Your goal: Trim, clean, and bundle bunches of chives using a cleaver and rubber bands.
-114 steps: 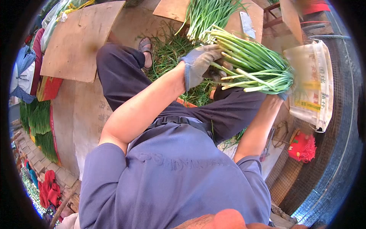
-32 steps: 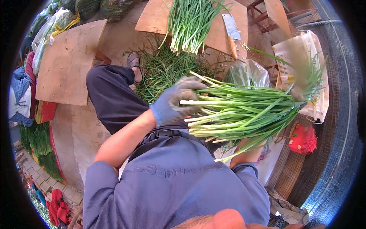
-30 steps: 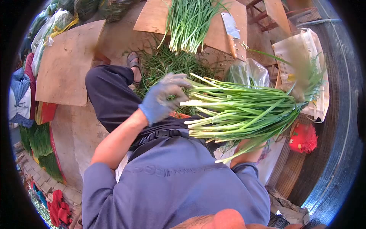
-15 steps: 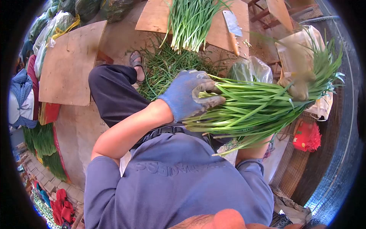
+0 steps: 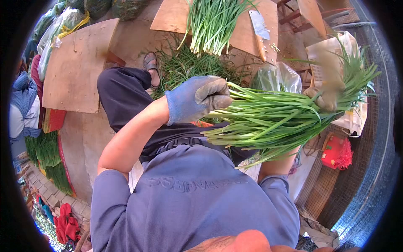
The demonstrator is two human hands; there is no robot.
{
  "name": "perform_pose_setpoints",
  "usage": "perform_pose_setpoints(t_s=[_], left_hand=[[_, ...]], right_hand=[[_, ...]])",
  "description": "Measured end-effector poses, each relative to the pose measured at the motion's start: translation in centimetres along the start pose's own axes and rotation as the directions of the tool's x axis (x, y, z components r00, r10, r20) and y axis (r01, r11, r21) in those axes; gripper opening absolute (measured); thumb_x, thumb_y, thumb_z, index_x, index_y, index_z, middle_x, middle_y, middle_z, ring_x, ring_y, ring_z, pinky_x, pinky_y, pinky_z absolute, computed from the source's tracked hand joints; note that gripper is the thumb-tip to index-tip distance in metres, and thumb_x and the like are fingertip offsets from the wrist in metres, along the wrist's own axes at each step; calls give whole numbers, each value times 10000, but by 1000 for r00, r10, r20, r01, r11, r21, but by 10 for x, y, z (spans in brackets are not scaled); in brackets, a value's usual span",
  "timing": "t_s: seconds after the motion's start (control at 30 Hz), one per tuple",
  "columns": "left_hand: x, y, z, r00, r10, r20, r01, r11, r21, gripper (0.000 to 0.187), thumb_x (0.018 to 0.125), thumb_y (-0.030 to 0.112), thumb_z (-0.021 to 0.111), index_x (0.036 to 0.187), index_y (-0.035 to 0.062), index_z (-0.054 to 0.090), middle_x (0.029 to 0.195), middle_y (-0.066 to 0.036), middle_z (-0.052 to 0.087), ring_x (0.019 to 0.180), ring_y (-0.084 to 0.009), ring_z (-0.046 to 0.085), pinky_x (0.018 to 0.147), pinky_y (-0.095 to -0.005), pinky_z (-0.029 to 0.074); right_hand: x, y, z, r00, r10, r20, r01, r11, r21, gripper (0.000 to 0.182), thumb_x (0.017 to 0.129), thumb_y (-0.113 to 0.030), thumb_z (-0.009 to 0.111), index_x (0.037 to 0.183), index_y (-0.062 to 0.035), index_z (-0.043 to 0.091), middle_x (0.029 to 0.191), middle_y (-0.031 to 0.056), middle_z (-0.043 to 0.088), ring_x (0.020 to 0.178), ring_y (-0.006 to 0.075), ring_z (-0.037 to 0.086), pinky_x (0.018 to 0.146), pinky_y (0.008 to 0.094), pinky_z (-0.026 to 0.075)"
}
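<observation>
A large bunch of garlic chives (image 5: 273,122) lies sideways across my front, pale stalk ends to the left and leaf tips to the right. My right hand (image 5: 326,95), in a dirty glove and partly blurred, is closed around the leafy part. My left hand (image 5: 199,98) wears a blue knit glove with grey coating. Its fingers are curled closed at the upper stalk ends; exactly which strands they grip is hidden. Beyond my hands, another pile of chives (image 5: 212,27) rests on a wooden board (image 5: 170,19), beside a cleaver (image 5: 259,31) with a wooden handle.
Loose trimmings (image 5: 189,65) cover the floor by my sandalled foot (image 5: 152,69). A clear plastic bag (image 5: 279,77) stands behind the bunch. At left is a wooden tabletop (image 5: 79,67), with more chives (image 5: 44,151) below. A red fringed item (image 5: 336,153) is at right.
My left hand has moved left along the bunch to the stalk ends, and its fingers have closed from a more spread grip. My right hand stays nearly in place.
</observation>
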State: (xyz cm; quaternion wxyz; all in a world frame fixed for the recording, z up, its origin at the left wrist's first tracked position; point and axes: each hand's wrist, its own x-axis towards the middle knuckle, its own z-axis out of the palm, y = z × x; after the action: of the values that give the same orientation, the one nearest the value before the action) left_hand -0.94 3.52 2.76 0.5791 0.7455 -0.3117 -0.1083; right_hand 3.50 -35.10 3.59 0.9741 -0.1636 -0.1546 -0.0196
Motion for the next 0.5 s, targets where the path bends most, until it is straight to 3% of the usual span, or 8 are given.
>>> perform_pose_setpoints(t_s=[0.07,0.1,0.17,0.2,0.23,0.33,0.43,0.5], left_hand=[[-7,-10,-6,996,82,-18,-78,984,161,199,936,222,614,895,35,561,794,-123,547,779,-301,566,703,-381,452],[-14,-15,-13,999,54,3,-51,939,339,193,928,223,614,897,38,571,810,-131,567,794,-314,579,710,-397,456],[-30,-25,-31,1000,-10,27,-10,757,653,183,912,225,612,900,43,591,841,-147,608,824,-340,607,723,-430,466],[-37,-36,-35,934,-331,133,114,629,769,189,910,243,603,931,55,615,869,-160,628,837,-354,614,735,-443,470],[-44,-49,-36,759,-626,178,170,455,874,206,907,261,594,963,67,639,897,-173,647,849,-368,622,747,-457,475],[-67,-73,-39,576,-782,239,226,433,873,296,911,325,582,1048,79,672,938,-188,662,853,-378,631,757,-455,488],[-51,-59,-28,902,-422,92,211,616,759,308,898,305,619,1090,71,677,959,-182,664,867,-369,634,741,-454,486],[-30,-45,-14,992,10,-126,55,861,505,286,869,266,678,1069,62,682,945,-163,678,832,-353,645,707,-441,486]], right_hand=[[5,0,1,1000,8,10,-8,1000,9,528,926,-408,571,1349,-97,514,1076,31,560,1026,189,527,982,386,349],[5,-1,3,1000,8,12,-8,1000,11,529,925,-408,572,1349,-97,514,1073,31,560,1023,188,527,980,385,350],[7,-4,5,1000,18,21,-18,1000,18,530,924,-407,575,1349,-96,514,1065,29,560,1017,187,527,975,383,351],[8,-5,7,1000,17,25,-18,1000,18,531,923,-407,576,1349,-96,513,1062,29,559,1014,186,526,973,382,351],[8,-7,9,999,17,28,-18,1000,15,532,923,-407,577,1350,-95,513,1058,28,559,1012,185,526,971,381,351],[10,-7,14,999,33,38,-34,999,23,535,920,-406,580,1350,-94,512,1047,26,558,1003,183,526,964,378,353],[9,-9,18,998,38,42,-39,999,21,538,918,-405,584,1351,-93,511,1037,24,557,995,181,525,957,375,354],[11,-7,21,998,46,53,-47,999,24,540,917,-404,586,1351,-92,511,1029,23,556,989,179,525,953,373,355]])
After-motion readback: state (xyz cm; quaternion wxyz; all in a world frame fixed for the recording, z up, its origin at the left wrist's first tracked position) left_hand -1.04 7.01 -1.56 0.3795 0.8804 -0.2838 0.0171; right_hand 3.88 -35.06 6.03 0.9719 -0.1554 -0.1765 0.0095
